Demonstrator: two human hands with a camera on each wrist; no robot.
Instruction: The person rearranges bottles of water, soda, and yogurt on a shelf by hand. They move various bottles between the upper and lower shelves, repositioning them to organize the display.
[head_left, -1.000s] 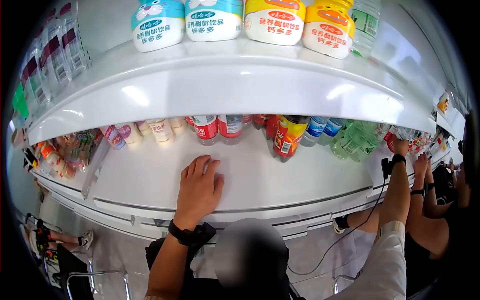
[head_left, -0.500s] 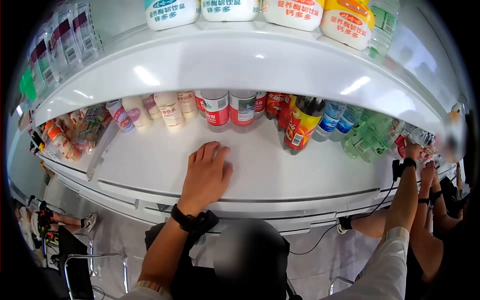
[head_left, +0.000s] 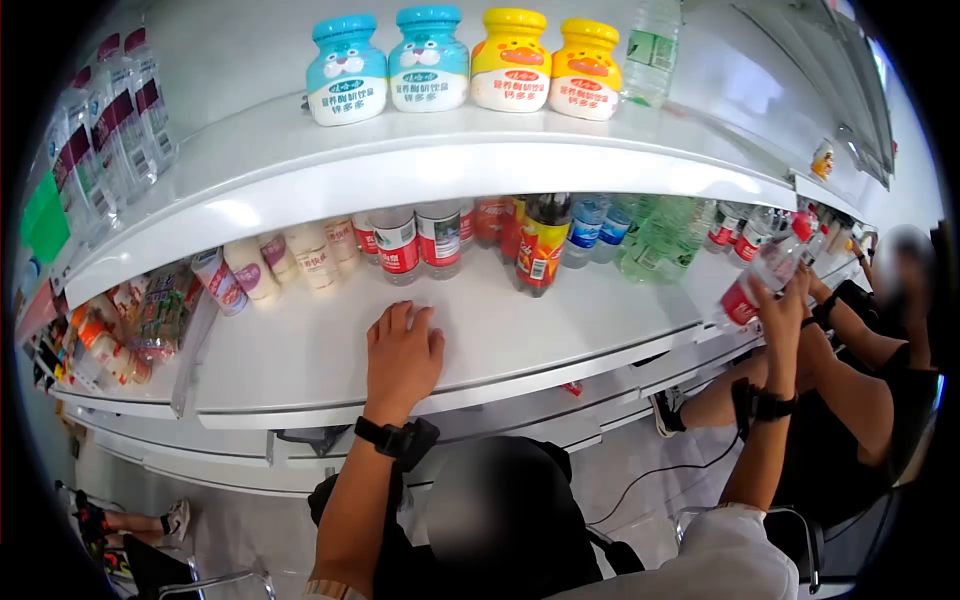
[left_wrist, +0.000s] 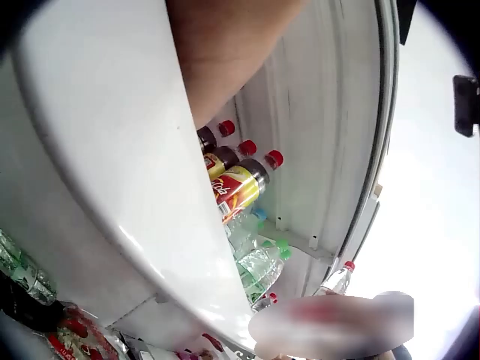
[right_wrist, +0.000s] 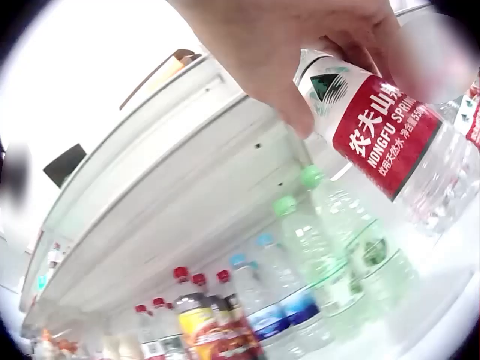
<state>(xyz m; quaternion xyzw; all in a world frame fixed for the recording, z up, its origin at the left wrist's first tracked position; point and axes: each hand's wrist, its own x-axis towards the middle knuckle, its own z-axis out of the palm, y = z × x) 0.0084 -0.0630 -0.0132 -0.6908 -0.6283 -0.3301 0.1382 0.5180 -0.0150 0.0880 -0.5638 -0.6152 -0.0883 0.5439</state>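
My right hand (head_left: 785, 305) grips a clear water bottle (head_left: 762, 275) with a red label and red cap, held tilted at the right end of the shelf. In the right wrist view, thumb and fingers wrap the bottle (right_wrist: 386, 139) above its label, and its base points down to the right. My left hand (head_left: 402, 355) rests on the white shelf (head_left: 290, 350), palm down with relaxed fingers. Just beyond its fingertips stand red-label water bottles (head_left: 398, 255). A cola bottle (head_left: 541, 255) with a yellow and red label stands to their right.
Blue-label bottles (head_left: 585, 235) and green bottles (head_left: 665, 240) stand right of the cola. Milky drink bottles (head_left: 312, 262) line the left back. The upper shelf (head_left: 430, 165) overhangs them, bearing animal-shaped yogurt drinks (head_left: 430, 70). Another person's leg (head_left: 850, 390) is close on the right. A cable (head_left: 660, 480) hangs below.
My right hand has drawn back from the far right of the shelf and lifted out the red-label water bottle. The left hand stays on the shelf. The head view has shifted.
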